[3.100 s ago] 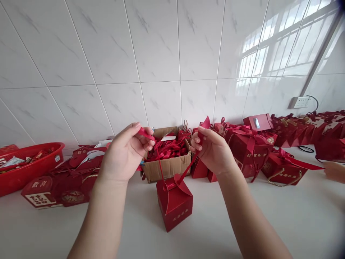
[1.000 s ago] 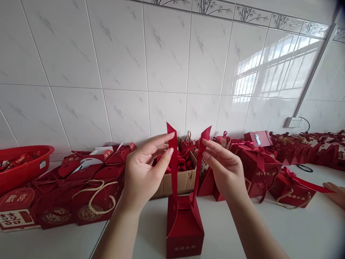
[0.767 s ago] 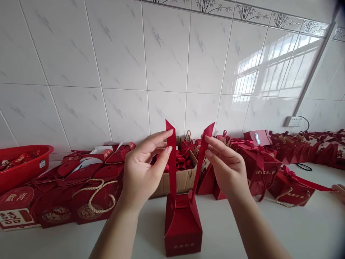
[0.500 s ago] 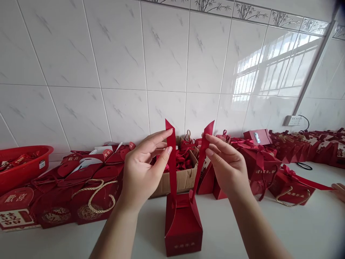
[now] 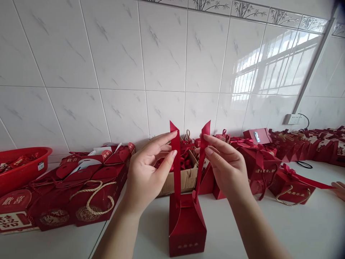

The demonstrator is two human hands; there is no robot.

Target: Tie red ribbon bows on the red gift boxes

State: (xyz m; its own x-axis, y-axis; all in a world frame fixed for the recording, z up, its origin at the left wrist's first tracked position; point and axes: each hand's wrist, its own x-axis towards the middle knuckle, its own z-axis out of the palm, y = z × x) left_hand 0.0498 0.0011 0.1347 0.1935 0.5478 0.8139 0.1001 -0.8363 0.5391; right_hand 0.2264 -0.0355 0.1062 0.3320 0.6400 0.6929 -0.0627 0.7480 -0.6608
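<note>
A small red gift box with faint lettering on its front stands upright on the white table, close to me. A red ribbon comes up out of its top in two upright ends, both cut at a slant. My left hand pinches the left end between thumb and fingers. Opposite it, my right hand pinches the right end in the same way. Both ends are held taut above the box, roughly level and a little apart. The spot where the ribbon passes through the box top is partly hidden.
Behind the box stands a cardboard carton with red ribbon bows. Red boxes with rope handles and a red basin of packets lie left. More boxes line the right. At the right edge another person's hand is near a ribbon.
My left hand has moved slightly right with its ribbon end, so the two ends stand closer together. The gift box sits slightly farther right in view.
</note>
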